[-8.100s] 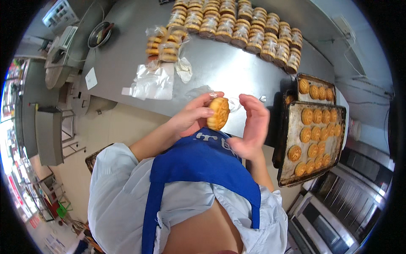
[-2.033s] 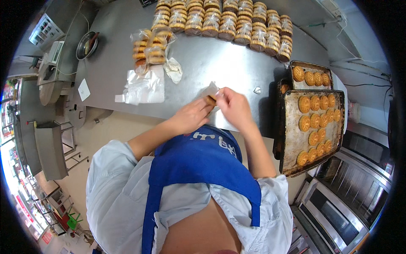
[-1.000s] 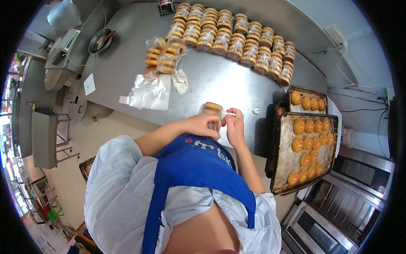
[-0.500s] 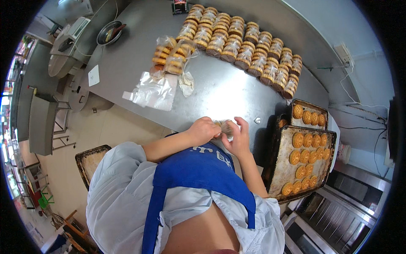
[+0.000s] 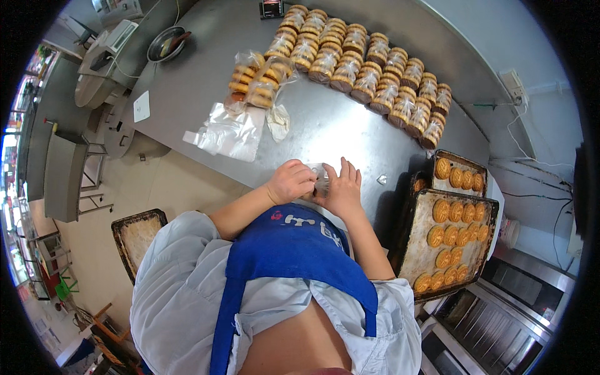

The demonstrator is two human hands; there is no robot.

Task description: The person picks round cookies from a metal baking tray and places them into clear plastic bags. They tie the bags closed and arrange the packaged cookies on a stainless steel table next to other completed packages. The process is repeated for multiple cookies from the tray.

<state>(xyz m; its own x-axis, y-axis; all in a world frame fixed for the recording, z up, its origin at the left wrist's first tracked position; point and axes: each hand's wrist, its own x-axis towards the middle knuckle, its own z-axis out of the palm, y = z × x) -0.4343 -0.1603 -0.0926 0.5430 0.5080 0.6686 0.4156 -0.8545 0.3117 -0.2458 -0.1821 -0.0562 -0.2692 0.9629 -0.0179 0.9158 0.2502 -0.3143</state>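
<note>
At the near edge of the steel table, a clear plastic bag point(image 5: 321, 180) is bunched between my two hands; what it contains is mostly hidden. My left hand point(image 5: 292, 180) is closed on its left side, fingers curled. My right hand point(image 5: 341, 190) holds the other side, thumb against the plastic and fingertips pointing up. To the left lie a stack of flat clear bags point(image 5: 230, 132) and a crumpled whitish wrapper point(image 5: 278, 122). Behind them, two filled bags of round pastries point(image 5: 265, 87) lean together.
Rows of wrapped pastry stacks point(image 5: 367, 81) line the table's back. On the right, a large baking tray point(image 5: 425, 250) of golden pastries overlaps a smaller tray point(image 5: 459, 162). A dark bowl point(image 5: 167, 45) stands far left. Another tray point(image 5: 139, 240) is at my left, below table height.
Both hands have moved slightly away from my body with the bag. My right hand's fingers have come closer together and point more upward.
</note>
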